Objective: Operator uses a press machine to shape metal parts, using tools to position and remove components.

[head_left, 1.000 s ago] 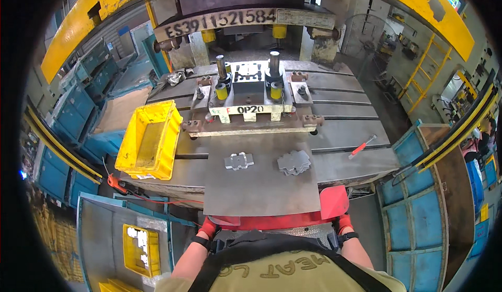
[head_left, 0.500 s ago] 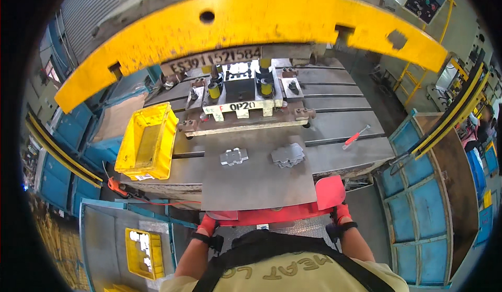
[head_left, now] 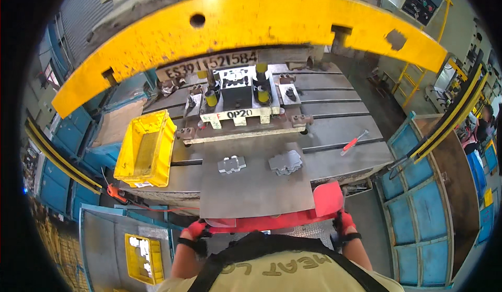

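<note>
Head: right hand [head_left: 345, 222] beside red flap [head_left: 328, 199]

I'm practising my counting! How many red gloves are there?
2: one on the left hand, one on the right hand, near opposite ends of the red bar.

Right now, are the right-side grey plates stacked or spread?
Stacked, unevenly: the right-side grey plates overlap on the flat metal sheet, several offset edges showing below the top one. Exact count: cannot tell.
</note>
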Tool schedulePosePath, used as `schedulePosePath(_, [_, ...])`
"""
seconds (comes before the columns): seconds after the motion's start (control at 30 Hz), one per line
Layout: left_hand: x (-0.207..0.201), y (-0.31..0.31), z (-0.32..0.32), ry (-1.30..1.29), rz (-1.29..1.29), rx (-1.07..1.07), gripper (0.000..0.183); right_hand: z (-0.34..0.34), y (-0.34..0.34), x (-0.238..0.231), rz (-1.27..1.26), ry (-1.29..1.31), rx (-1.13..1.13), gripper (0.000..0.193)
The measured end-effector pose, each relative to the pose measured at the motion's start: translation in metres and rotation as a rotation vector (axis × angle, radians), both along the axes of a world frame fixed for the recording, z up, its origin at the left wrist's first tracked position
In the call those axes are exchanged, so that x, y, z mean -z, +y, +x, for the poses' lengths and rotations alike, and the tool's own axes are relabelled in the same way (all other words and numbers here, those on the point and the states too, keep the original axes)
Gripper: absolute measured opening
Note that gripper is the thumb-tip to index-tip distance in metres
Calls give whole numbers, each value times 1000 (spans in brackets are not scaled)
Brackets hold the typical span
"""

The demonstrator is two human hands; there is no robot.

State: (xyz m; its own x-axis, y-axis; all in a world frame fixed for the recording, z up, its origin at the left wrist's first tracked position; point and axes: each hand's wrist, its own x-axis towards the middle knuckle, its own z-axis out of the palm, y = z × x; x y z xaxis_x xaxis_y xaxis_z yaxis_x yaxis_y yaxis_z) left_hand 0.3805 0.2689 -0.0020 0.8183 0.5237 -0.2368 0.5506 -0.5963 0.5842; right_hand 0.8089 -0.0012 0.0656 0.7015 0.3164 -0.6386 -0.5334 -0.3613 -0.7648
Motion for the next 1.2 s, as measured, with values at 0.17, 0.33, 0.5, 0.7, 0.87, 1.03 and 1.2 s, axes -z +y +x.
schedulePosePath(0.17, [-112,51,-15,-142,-430,-677,29,21,-11,-17,88,-240,445,21])
schedulePosePath(0.33, [-198,132,80,-837,-206,-565,22,10,50,-98,276,-482,384,29])
schedulePosePath(0.5, [-255,196,218,-999,-492,-351,21,14,117,-77,732,-320,11,9])
schedulePosePath(0.7, [-247,263,308,-460,139,-593,43,-16,135,-65,626,-194,-138,21])
schedulePosePath(0.87, [-246,284,319,-36,508,-507,39,-30,122,-76,491,-258,-178,28])
schedulePosePath(1.03, [-237,304,318,-46,811,-233,25,-25,118,-82,501,-122,-245,32])
schedulePosePath(1.2, [-262,257,291,-990,-16,-390,7,-29,118,-90,419,-86,-372,12])
